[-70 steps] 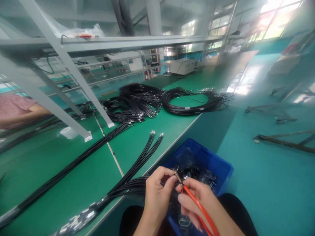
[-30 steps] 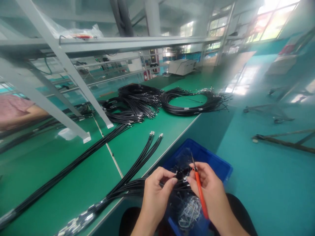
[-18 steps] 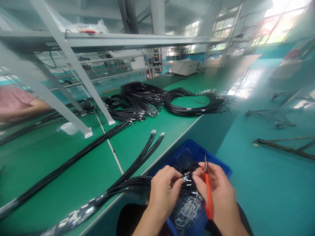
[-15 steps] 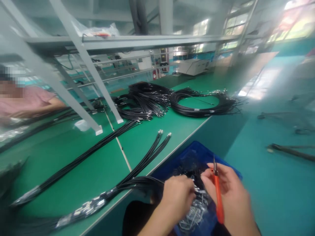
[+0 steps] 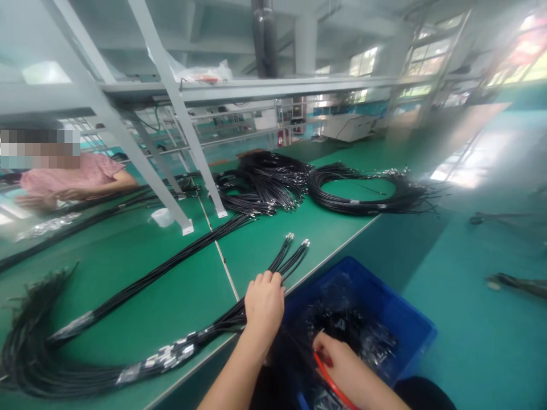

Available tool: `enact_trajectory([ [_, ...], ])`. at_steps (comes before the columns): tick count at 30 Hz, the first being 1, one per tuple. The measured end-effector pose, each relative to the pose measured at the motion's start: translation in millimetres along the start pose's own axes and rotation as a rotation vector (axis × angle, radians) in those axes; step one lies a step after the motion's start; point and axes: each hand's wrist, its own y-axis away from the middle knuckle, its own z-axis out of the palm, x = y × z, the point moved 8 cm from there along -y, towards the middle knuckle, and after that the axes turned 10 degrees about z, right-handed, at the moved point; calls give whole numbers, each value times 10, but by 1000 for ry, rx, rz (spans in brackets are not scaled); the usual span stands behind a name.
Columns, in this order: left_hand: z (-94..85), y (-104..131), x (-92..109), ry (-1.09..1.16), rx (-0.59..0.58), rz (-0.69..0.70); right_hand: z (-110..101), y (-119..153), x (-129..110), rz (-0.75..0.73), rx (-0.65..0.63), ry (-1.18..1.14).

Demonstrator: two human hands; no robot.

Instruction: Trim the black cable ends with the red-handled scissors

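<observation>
My left hand lies over a bundle of black cables at the table's front edge, its fingers curled round them. Metal connectors tip the free ends beyond my knuckles. Clear plastic wrapping binds this bundle further left. Over the blue bin, my right hand is closed on red-handled pliers; their jaws are mostly hidden by my fingers. Small shiny metal pieces and clear plastic lie inside the bin.
Another cable bundle stretches across the green table. Behind it lie a cable pile and a big cable coil. White shelf posts stand on the table. A person in pink sits at the far left.
My left hand has moved from above the bin, up and left onto the cable bundle. My right hand with the pliers has dropped lower and left. The view has shifted slightly.
</observation>
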Motion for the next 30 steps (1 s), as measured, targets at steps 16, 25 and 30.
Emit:
enact_trajectory([
  [16, -345, 185, 983, 644, 39, 302, -1111, 155, -704, 2, 189, -649],
  [25, -219, 350, 943, 775, 14, 182, -790, 242, -683, 29, 141, -1010],
  [30, -184, 365, 953, 738, -11, 164, -758, 230, -700, 14, 96, -1044],
])
